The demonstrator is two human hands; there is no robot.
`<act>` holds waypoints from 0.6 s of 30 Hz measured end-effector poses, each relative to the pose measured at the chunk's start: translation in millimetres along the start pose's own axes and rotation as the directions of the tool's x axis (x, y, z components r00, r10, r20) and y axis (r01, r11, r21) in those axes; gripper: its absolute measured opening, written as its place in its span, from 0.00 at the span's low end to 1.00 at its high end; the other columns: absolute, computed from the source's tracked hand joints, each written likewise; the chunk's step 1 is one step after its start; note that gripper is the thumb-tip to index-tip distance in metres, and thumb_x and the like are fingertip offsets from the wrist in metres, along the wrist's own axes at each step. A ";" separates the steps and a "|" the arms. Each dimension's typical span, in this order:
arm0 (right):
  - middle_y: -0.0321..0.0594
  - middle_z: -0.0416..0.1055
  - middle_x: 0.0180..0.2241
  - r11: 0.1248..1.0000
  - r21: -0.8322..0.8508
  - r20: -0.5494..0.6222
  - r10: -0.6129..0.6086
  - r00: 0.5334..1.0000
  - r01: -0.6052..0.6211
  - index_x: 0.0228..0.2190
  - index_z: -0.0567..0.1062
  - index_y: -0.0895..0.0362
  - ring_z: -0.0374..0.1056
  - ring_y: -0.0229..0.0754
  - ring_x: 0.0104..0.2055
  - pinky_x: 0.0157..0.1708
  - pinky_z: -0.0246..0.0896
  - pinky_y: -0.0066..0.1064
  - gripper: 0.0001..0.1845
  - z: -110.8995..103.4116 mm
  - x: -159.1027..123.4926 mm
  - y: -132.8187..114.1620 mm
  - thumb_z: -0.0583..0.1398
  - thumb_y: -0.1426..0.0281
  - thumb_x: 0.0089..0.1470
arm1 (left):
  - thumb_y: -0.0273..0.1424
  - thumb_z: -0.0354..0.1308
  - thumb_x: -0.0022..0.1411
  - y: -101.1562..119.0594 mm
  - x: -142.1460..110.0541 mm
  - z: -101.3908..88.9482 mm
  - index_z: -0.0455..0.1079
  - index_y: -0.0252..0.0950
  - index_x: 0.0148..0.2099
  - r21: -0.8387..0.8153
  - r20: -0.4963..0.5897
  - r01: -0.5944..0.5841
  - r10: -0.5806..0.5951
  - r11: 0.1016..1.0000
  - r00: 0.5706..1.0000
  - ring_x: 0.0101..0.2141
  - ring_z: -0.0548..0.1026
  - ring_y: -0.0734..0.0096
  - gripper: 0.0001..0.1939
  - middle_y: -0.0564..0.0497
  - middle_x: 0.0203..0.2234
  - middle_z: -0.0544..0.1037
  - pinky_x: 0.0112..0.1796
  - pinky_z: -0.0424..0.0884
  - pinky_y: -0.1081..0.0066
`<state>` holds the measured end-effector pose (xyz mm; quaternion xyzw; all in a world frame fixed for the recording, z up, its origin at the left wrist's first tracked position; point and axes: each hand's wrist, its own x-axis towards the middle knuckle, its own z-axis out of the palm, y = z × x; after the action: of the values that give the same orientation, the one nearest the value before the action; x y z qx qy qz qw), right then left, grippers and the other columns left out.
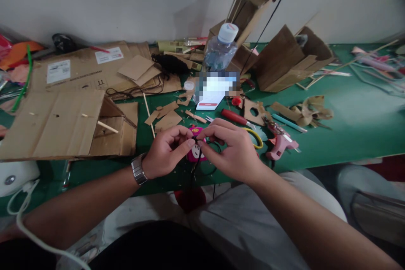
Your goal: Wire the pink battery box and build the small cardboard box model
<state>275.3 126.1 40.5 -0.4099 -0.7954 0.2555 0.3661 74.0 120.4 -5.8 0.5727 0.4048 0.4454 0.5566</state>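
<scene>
My left hand (pixel 167 149), with a metal watch (pixel 139 169) on its wrist, pinches a black cord (pixel 198 162) between thumb and forefinger. Fingertip to fingertip with it, my right hand (pixel 232 147) is closed on the same cord. The cord hangs down from the fingers past the table's front edge, and a loop of it curves to the right. Whether there is a knot at the fingertips I cannot tell. Behind and below the hands sits a magenta power socket (pixel 193 155) with a white face, partly covered by the fingers.
Left stands a cardboard box (pixel 63 122) with a stick through it. A phone (pixel 211 97) leans near a plastic bottle (pixel 220 52). To the right lie a red-handled screwdriver (pixel 234 116), a pink glue gun (pixel 280 143) and a cardboard box (pixel 275 61). Cardboard scraps (pixel 167 120) lie ahead.
</scene>
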 end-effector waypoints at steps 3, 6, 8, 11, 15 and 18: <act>0.39 0.75 0.33 1.000 -0.015 0.000 -0.027 1.000 0.027 0.37 0.80 0.56 0.68 0.38 0.32 0.33 0.67 0.31 0.06 0.6 -0.4 -0.2 0.64 0.77 0.59 | 0.40 0.67 0.66 -0.7 0.8 0.5 0.73 0.34 0.41 -0.003 -0.011 0.004 -0.004 1.000 1.000 0.25 0.72 0.76 0.14 0.52 0.27 0.77 0.26 0.68 0.76; 0.39 0.75 0.34 0.998 -0.050 -0.005 -0.034 0.999 0.034 0.39 0.79 0.55 0.69 0.39 0.33 0.34 0.68 0.32 0.06 0.8 -0.4 -0.5 0.64 0.75 0.61 | 0.41 0.66 0.66 0.9 1.5 1.1 0.73 0.34 0.41 -0.014 -0.006 0.013 -0.013 1.000 1.000 0.25 0.72 0.76 0.14 0.52 0.27 0.76 0.26 0.68 0.76; 0.39 0.75 0.34 0.996 -0.070 -0.013 -0.051 0.999 0.050 0.41 0.79 0.54 0.70 0.39 0.34 0.35 0.68 0.32 0.07 1.0 -0.4 -0.2 0.63 0.76 0.61 | 0.42 0.66 0.66 2.6 1.8 1.5 0.72 0.35 0.40 -0.024 0.006 0.028 -0.028 0.999 1.000 0.25 0.70 0.76 0.15 0.53 0.26 0.74 0.25 0.67 0.76; 0.39 0.76 0.35 0.990 -0.080 -0.015 -0.117 0.993 0.115 0.40 0.79 0.54 0.72 0.39 0.34 0.33 0.69 0.31 0.07 1.2 -0.3 1.5 0.62 0.77 0.62 | 0.44 0.67 0.66 4.0 1.8 2.0 0.70 0.35 0.40 -0.054 0.031 0.060 -0.059 0.997 0.998 0.24 0.69 0.77 0.17 0.54 0.25 0.73 0.25 0.67 0.76; 0.39 0.75 0.34 0.976 -0.101 -0.001 -0.194 0.981 0.193 0.38 0.82 0.54 0.73 0.38 0.33 0.31 0.68 0.30 0.09 1.4 -0.5 4.6 0.62 0.79 0.63 | 0.49 0.66 0.65 2.3 1.4 2.5 0.70 0.35 0.40 -0.137 0.058 0.098 -0.091 0.986 0.994 0.24 0.68 0.78 0.21 0.54 0.25 0.73 0.26 0.66 0.76; 0.40 0.76 0.33 0.971 -0.114 0.008 -0.212 0.977 0.212 0.37 0.82 0.54 0.73 0.39 0.33 0.31 0.68 0.30 0.09 1.2 -0.3 5.1 0.63 0.78 0.63 | 0.50 0.66 0.65 1.1 1.5 2.4 0.70 0.35 0.40 -0.169 0.066 0.115 -0.105 0.979 0.992 0.24 0.66 0.78 0.22 0.55 0.24 0.72 0.25 0.65 0.76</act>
<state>276.8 128.5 36.1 -0.3434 -0.8471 0.1683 0.3690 76.7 121.1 -4.5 0.5115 0.3799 0.4310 0.6390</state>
